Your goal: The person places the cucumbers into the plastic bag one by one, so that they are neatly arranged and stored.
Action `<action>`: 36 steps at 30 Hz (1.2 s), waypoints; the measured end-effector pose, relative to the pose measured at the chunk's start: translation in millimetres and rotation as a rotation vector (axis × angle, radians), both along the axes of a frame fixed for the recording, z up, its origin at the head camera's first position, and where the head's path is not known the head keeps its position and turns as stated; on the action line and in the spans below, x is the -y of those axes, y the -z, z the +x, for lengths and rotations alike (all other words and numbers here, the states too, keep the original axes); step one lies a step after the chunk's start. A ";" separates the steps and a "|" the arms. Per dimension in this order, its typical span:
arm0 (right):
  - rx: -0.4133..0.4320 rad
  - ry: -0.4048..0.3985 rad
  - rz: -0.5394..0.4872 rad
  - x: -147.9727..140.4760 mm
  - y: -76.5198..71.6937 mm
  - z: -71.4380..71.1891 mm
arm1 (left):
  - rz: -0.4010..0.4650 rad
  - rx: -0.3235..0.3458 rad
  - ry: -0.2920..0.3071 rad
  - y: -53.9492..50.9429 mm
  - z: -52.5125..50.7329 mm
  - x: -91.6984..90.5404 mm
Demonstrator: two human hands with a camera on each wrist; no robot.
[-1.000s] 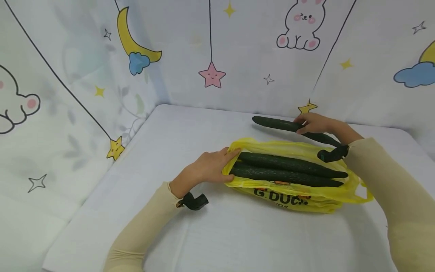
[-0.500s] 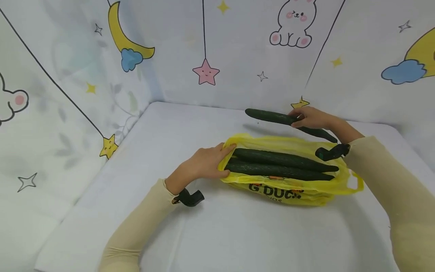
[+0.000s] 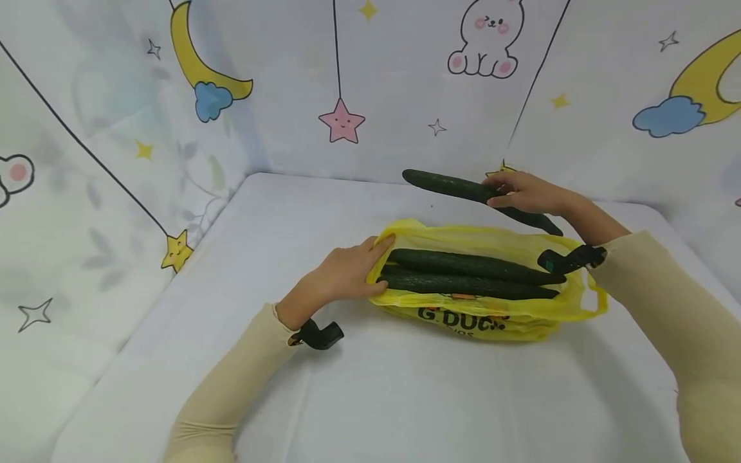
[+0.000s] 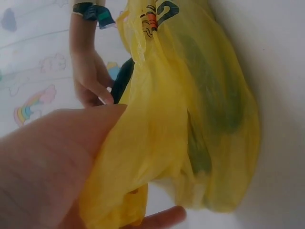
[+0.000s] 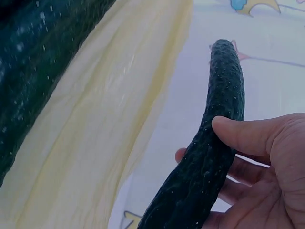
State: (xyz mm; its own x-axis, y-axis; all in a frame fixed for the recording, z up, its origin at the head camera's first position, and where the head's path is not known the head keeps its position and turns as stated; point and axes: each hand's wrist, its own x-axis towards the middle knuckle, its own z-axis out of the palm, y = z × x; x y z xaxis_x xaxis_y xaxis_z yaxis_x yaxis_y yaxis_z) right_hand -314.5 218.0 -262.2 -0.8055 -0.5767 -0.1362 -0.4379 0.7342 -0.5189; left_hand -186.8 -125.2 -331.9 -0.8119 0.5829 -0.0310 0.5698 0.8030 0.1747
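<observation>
My right hand [image 3: 527, 191] grips a long dark green cucumber [image 3: 446, 184] round its middle, thumb on one side and fingers on the other. The cucumber is in the air behind the yellow plastic bag [image 3: 463, 328], apart from the table. At the bag's left end my left hand [image 3: 347, 273] holds the rim, with the bag's film between thumb and fingers in the left wrist view. The bag lies on its base with its mouth facing up. Inside, side by side, are at least two more cucumbers [image 3: 469, 285]; anything beneath them is hidden.
A white-covered table [image 3: 405, 399] carries the bag. Behind it hangs a white cloth backdrop [image 3: 393, 83] printed with stars, moons and a rabbit. A bag handle loop [image 3: 596, 299] sticks out at the right end. Each wrist wears a black camera mount [image 3: 318, 335].
My right hand has lifted the cucumber off the table, up behind the bag. My left hand keeps its hold on the bag's rim. The whole view has shifted slightly.
</observation>
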 end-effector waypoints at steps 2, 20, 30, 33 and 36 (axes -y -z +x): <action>-0.014 -0.013 -0.005 0.2 -2.5 5.2 | 0.004 -0.021 0.002 0.1 0.0 -0.5; -0.069 -0.035 -0.103 10.9 -25.1 55.9 | 0.092 -0.100 -0.022 4.8 -1.2 -1.4; -0.131 -0.109 -0.170 18.5 -38.7 75.9 | 0.087 -0.089 -0.039 2.8 -1.0 -3.1; -0.147 -0.129 -0.192 22.5 -42.8 82.1 | 0.083 -0.101 -0.035 4.0 -1.9 -3.5; -0.148 -0.141 -0.204 26.1 -42.6 87.3 | 0.078 -0.105 -0.033 5.2 -2.2 -4.2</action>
